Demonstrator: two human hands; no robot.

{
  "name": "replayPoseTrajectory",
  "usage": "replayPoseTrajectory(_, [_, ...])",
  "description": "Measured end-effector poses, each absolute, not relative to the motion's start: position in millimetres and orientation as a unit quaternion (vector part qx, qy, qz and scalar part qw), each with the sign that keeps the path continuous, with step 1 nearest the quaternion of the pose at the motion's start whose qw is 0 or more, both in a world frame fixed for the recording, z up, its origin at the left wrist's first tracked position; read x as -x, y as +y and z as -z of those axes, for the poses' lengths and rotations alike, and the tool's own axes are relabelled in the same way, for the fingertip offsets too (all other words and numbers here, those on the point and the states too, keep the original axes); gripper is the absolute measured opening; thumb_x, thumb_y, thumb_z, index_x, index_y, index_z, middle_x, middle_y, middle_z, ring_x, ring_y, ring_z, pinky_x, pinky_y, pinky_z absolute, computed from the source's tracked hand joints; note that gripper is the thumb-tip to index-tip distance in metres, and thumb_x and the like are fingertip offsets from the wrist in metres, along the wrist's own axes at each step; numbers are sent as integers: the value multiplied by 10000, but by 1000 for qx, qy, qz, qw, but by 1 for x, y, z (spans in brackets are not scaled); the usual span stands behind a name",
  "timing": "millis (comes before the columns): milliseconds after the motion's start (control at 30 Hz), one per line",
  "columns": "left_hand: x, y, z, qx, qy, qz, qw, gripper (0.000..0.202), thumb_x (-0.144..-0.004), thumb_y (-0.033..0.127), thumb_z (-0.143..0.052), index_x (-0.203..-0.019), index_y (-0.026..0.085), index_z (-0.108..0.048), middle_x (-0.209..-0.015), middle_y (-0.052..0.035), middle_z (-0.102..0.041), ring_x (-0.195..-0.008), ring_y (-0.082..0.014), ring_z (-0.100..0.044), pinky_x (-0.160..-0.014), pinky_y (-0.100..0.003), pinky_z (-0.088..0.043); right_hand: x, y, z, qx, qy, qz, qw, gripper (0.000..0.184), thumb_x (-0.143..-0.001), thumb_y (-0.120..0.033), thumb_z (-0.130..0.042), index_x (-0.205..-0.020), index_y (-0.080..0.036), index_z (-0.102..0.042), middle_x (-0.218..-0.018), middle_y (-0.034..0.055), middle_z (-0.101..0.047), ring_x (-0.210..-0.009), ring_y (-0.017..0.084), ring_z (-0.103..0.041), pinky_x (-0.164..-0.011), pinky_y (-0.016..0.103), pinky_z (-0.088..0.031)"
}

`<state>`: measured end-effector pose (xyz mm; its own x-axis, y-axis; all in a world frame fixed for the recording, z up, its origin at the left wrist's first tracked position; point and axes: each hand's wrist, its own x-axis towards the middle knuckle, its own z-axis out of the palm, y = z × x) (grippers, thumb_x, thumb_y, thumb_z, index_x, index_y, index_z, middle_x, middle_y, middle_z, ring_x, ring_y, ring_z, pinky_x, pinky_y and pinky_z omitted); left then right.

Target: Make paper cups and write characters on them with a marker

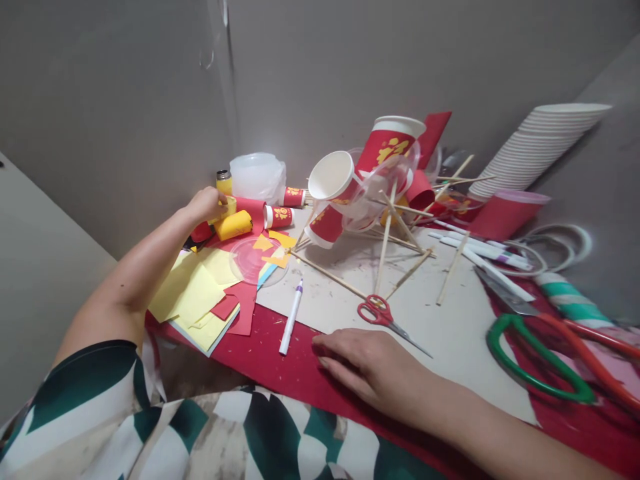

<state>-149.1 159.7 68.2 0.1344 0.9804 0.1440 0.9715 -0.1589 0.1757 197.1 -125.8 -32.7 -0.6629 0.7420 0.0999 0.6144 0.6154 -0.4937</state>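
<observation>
At the far left of the table, my left hand (207, 202) is closed with its fingers bent around a small yellow piece (227, 207), whose kind I cannot make out. Just below it lies a yellow cylinder (235, 225). My right hand (363, 363) rests palm down on the near edge, fingers stretched out, holding nothing. Red-handled scissors (377, 311) lie just beyond it, and a white marker (291, 317) is to its left. In the middle stands a frame of wooden sticks (387, 240) with red paper cups (387, 143) and clear plastic pieces on it.
Yellow paper sheets (193, 287) and red scraps (245, 310) lie at left near a clear lid (250, 260). A tall stack of paper cups (540, 147) leans at back right. Large green-and-orange scissors (540, 360) lie at right. Grey walls enclose the table.
</observation>
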Motion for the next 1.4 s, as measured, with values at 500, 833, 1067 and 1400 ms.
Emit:
replayPoseTrajectory(500, [149,119,-112,-669,529,-456,255,194,-720,283,-775,-841,148,-704,-858,-31,-720,-835,-160,-694,-942,-355,-570,-199,-123,39,367,-876,-209,233,288,-1033,-298,-485,-1134,-200,-736,-1023,108,-805,-877,208,-769,-773,323,-593])
replayPoseTrajectory(833, [70,22,-82,-678,303,-404,534,225,-642,281,-935,-792,187,-796,-786,1,-760,-735,-137,-716,-834,-314,-605,-197,-116,17,417,-555,-550,464,800,-844,-611,-726,-1500,-235,-466,-1410,154,-616,-1002,209,-707,-755,339,-626])
replayPoseTrajectory(1067, [22,-4,-64,-782,167,-292,525,67,-819,258,-840,-818,193,-825,-1059,-66,-805,-1139,-223,-720,-1003,-319,-584,-194,-114,17,344,-483,-642,486,1142,-714,-528,-886,-1619,-293,-231,-1516,126,-564,-1352,280,-596,-1110,447,-522])
replayPoseTrajectory(1400, [-7,-1,-30,-709,225,-321,587,870,-742,481,-881,-1494,337,-470,-1506,-102,-585,-1449,-323,-508,-1155,-453,-485,-200,-103,22,385,-497,-520,578,1097,-757,-461,-865,-1623,-324,-206,-1542,105,-558,-1395,281,-581,-1165,465,-511])
